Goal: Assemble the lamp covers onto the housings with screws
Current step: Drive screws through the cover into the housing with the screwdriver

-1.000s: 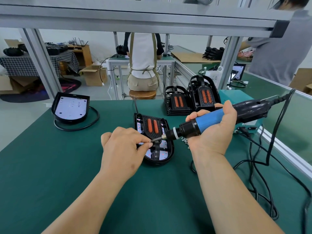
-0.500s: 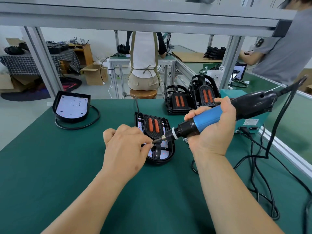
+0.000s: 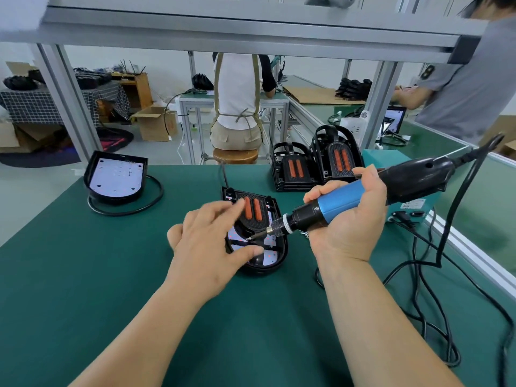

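Note:
A black lamp housing (image 3: 275, 255) with a black cover (image 3: 252, 209) bearing two orange strips lies on the green mat in front of me. My right hand (image 3: 349, 219) grips a blue and black electric screwdriver (image 3: 339, 202); its bit tip points down-left into the cover's lower half. My left hand (image 3: 208, 244) rests over the housing's left side with fingers spread, thumb on the near edge and fingertips by the orange strips. Whether a screw sits on the bit tip is too small to tell.
An uncovered housing (image 3: 116, 177) with a white LED board and a black cable lies far left. Two stacks of black covers (image 3: 315, 163) stand behind the work, beside a teal power box (image 3: 407, 210). Screwdriver cables (image 3: 435, 277) trail across the right side. Two people stand or sit beyond the bench.
My left hand has let go of its pinch at the bit tip and spread its fingers over the housing. The screwdriver tip has dropped slightly toward the cover.

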